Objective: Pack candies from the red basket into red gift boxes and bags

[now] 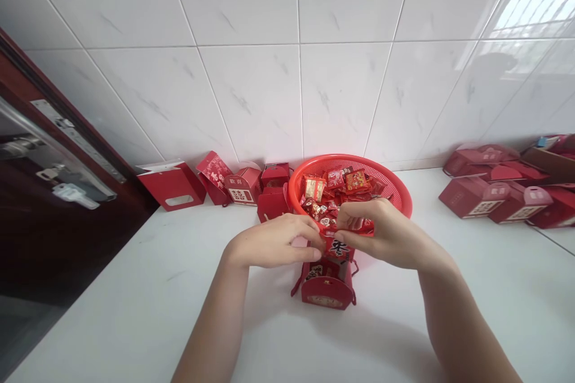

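Both hands meet over an open red gift box (pixel 327 292) that stands on the white surface, with wrapped pieces inside it and cords at its sides. Between my left hand (pixel 284 242) and my right hand (pixel 386 233) is a red packet (pixel 338 249) with a large dark character. Fingers and thumb of each hand pinch the packet at its upper part, one hand on either side. Just behind the hands, a red plastic basket (pixel 406 192) holds many small wrapped sweets (pixel 356 181). My right hand covers part of its front rim.
Several red gift boxes (pixel 242 187) line the tiled wall left of the basket, beside a flat red bag (pixel 173 185). More red boxes (pixel 476 196) and a brown carton (pixel 545 161) stand at the right. A door with keys (pixel 74 192) is at the left.
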The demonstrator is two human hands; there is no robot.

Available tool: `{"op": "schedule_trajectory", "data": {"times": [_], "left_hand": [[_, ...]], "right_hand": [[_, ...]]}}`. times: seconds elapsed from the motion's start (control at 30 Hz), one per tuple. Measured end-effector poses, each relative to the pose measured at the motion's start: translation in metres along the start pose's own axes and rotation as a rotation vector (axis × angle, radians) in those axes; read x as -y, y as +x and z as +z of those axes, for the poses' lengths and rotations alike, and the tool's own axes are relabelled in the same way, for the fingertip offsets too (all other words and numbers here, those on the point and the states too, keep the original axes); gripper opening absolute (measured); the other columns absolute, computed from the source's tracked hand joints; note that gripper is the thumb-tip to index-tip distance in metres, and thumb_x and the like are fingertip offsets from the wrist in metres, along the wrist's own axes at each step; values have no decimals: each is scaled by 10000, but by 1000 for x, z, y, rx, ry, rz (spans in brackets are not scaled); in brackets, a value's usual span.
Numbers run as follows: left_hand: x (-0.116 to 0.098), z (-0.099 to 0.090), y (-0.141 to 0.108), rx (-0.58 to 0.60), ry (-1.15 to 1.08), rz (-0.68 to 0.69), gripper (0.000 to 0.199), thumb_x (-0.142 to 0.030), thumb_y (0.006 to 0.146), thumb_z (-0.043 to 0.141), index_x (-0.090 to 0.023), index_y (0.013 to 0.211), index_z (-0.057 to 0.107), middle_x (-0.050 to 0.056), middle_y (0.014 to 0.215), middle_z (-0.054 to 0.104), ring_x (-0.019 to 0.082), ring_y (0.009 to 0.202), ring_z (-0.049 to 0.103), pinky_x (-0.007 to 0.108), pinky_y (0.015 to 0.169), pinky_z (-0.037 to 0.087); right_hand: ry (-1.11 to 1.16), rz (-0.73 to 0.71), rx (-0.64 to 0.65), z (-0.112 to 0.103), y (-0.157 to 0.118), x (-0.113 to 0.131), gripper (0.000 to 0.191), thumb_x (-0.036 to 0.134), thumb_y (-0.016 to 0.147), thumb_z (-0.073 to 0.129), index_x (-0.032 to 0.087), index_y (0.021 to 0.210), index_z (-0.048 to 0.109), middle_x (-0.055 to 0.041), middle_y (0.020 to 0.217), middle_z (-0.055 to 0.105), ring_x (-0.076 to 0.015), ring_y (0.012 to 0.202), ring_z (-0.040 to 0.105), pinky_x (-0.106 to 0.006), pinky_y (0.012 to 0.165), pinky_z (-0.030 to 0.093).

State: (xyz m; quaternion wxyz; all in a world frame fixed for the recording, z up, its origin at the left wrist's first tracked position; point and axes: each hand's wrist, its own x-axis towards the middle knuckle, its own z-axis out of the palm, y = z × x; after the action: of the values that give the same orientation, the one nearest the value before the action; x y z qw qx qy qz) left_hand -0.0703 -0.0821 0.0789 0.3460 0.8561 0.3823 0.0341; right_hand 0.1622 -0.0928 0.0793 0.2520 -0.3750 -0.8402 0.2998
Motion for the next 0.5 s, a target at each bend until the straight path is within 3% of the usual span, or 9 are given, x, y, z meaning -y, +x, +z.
{"op": "schedule_trajectory", "data": {"times": [0.13,0.33,0.5], "left_hand": [[4,3,2,-9,40,-135,174,-321,914,610,-229,936,756,24,1048,723,250,1027,658,304,791,475],[11,5,6,-8,-20,-172,194,-270,836,661,-212,1010,726,37,1008,745,253,973,691,295,712,510],[13,4,4,14,-6,-107,232,-251,789,666,-228,1007,740,41,1098,734,242,1004,686,289,771,538]], "right_hand": [[10,8,-9,11,4,1,134,166,889,609,189,757,614,7,730,678,-121,658,582,-244,584,416],[65,-40,-138,17,5,2,128,201,917,591,198,791,615,-6,753,682,-140,696,604,-253,606,431],[-129,29,52,22,8,1,160,117,881,578,195,743,603,8,715,673,-113,616,536,-245,563,329]]}}
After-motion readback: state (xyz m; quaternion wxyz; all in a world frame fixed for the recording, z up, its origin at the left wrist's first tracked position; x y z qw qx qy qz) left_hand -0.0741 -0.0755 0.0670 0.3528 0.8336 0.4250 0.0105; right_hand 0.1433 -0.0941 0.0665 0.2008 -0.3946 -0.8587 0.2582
